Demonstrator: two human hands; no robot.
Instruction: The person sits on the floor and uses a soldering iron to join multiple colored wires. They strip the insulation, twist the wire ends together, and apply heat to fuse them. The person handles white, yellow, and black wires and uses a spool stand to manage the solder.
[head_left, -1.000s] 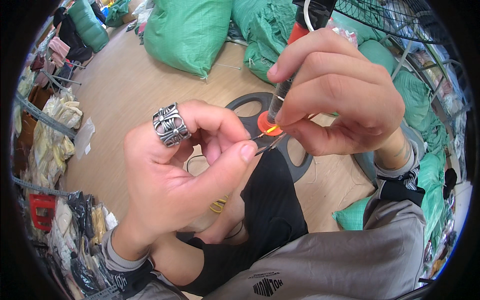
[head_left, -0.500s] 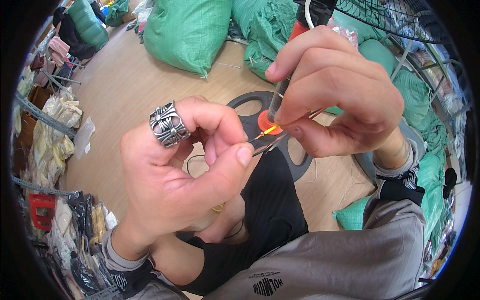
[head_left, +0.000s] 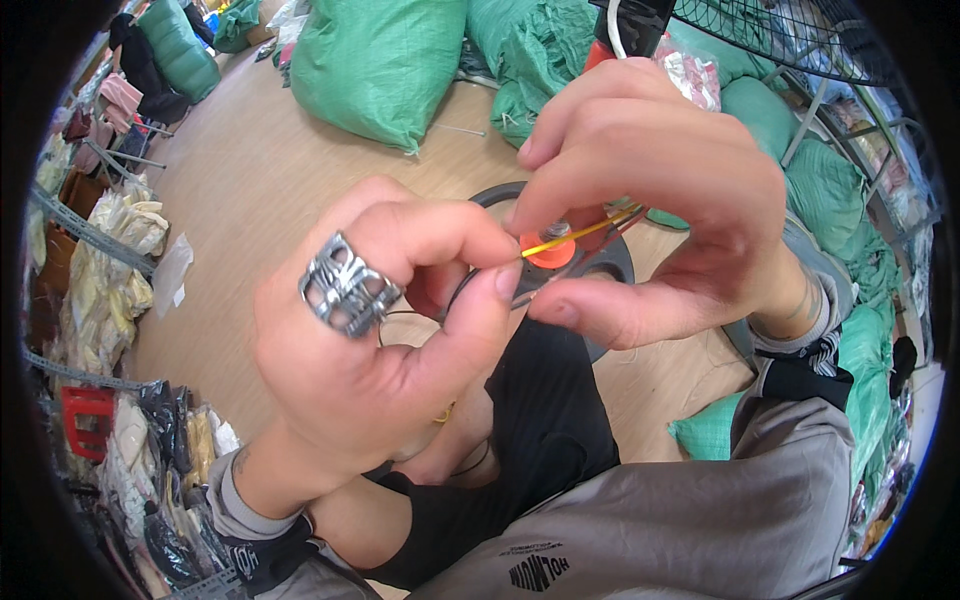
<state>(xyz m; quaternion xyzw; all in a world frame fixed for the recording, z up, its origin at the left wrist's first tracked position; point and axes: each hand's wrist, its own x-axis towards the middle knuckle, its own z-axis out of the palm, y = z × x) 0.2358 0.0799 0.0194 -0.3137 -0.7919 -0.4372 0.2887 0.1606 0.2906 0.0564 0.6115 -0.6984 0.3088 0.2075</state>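
Note:
My left hand (head_left: pixel 390 310), with a wide silver ring, pinches the bare end of a yellow wire (head_left: pixel 572 238) between thumb and forefinger, where a dark wire (head_left: pixel 462 290) also meets the fingertips. My right hand (head_left: pixel 660 190) is just to the right, its thumb and forefinger spread apart around the wires. The yellow wire and several thinner reddish and dark wires run across its gap toward the palm; whether its other fingers grip them is hidden. Behind the hands is a fan stand's round black base (head_left: pixel 622 262) with an orange collar (head_left: pixel 553 254).
Stuffed green sacks (head_left: pixel 375 70) stand on the wood-look floor ahead and along the right. The fan's black wire cage (head_left: pixel 780 40) is at upper right. Metal shelves with bagged goods (head_left: pixel 125 225) line the left, beside a red plastic crate (head_left: pixel 88 420). My crossed legs in black shorts (head_left: pixel 550 410) are below.
My right thumb and forefinger have spread apart from their pinch on the wires. The right hand has shifted slightly, showing more of the yellow wire. My left hand has moved slightly right, still pinching.

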